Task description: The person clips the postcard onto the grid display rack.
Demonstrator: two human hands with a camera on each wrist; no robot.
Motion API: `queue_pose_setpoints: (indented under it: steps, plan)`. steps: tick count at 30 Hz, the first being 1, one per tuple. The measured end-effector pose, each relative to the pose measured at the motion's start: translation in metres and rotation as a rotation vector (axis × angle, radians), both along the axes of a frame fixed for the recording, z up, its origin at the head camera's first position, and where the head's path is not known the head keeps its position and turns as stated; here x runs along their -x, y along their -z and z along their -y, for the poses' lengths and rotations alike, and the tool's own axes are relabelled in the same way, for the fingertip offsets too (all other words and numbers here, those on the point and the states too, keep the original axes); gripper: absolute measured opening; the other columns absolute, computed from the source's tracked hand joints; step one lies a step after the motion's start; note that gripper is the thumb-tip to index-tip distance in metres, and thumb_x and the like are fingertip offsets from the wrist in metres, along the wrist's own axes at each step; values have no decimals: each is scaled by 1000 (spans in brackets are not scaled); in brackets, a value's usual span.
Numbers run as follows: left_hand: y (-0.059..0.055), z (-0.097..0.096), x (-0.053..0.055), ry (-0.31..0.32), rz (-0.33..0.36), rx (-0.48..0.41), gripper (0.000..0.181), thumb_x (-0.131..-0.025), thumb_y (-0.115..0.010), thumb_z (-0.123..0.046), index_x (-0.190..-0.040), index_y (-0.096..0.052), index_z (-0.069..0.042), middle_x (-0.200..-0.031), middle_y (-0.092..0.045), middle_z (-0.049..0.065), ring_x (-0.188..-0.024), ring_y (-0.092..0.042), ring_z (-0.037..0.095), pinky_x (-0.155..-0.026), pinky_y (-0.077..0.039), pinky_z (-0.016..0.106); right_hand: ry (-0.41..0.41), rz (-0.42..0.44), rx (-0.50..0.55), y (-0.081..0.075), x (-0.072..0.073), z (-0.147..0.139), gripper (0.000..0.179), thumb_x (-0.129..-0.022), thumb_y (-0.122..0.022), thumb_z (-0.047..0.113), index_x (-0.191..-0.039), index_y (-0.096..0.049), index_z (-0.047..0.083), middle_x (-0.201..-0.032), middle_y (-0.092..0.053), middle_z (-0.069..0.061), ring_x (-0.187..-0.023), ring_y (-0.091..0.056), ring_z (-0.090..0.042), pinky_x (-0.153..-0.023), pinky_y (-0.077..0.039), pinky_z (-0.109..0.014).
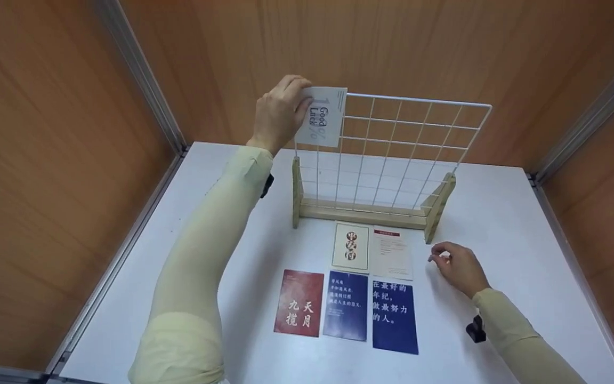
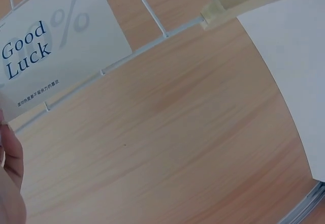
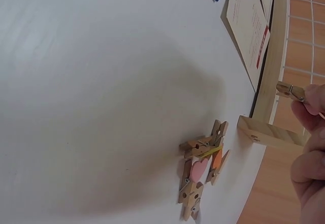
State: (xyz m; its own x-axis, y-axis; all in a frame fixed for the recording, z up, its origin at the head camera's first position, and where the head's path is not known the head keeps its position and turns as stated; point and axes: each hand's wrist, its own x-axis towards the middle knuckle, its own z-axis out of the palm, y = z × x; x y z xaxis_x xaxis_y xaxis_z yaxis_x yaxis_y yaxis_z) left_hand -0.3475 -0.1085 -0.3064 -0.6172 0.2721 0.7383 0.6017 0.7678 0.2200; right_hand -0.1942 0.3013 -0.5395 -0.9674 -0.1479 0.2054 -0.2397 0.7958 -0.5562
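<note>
My left hand (image 1: 280, 114) pinches a white "Good Luck" card (image 1: 329, 125) against the upper left corner of a white wire grid (image 1: 417, 122). In the left wrist view the card (image 2: 76, 31) lies over the wires, and only part of the thumb and fingers shows at the left edge. My right hand (image 1: 459, 269) is low, beside the grid stand's right foot. Between its thumb and finger it holds a small wooden clothespin (image 3: 290, 90), clearest in the right wrist view.
A wooden stand (image 1: 360, 213) bears the grid. Before it lie a cream card (image 1: 341, 258), a white card (image 1: 395, 261), a red card (image 1: 301, 298) and blue cards (image 1: 347, 320). Several clothespins (image 3: 190, 193), some with hearts, lie heaped near the stand's foot. Wood-grain panels (image 1: 221, 64) surround the table.
</note>
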Motion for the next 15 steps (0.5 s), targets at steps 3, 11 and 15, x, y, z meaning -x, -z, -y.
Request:
queue_pose_setpoints:
  steps: [3,11,15]
  plan:
    - [1,-2,1,19,32,-64,27,-99,-61,-22,-121,-66,-6,-125,-64,5,-109,-66,17,-93,-47,21,-8,-25,-7,-1,-1,4,13,-87,-73,1,-100,-70,-2,-96,-71,-13,-80,-63,-26,-72,-52,-46]
    - [-1,-2,3,12,66,-106,29,-99,-62,-25,-121,-66,-7,-122,-66,4,-111,-64,15,-97,-44,21,-75,-86,-13,-13,-2,24,14,-87,-74,2,-101,-70,1,-96,-71,-9,-86,-65,-23,-72,-54,-41]
    - [0,0,3,-4,71,-76,31,-99,-62,-27,-123,-66,-8,-121,-66,4,-110,-65,16,-95,-46,20,-102,-113,-13,-18,-3,34,13,-87,-75,2,-99,-70,3,-95,-71,-5,-75,-56,-16,-63,-45,-34]
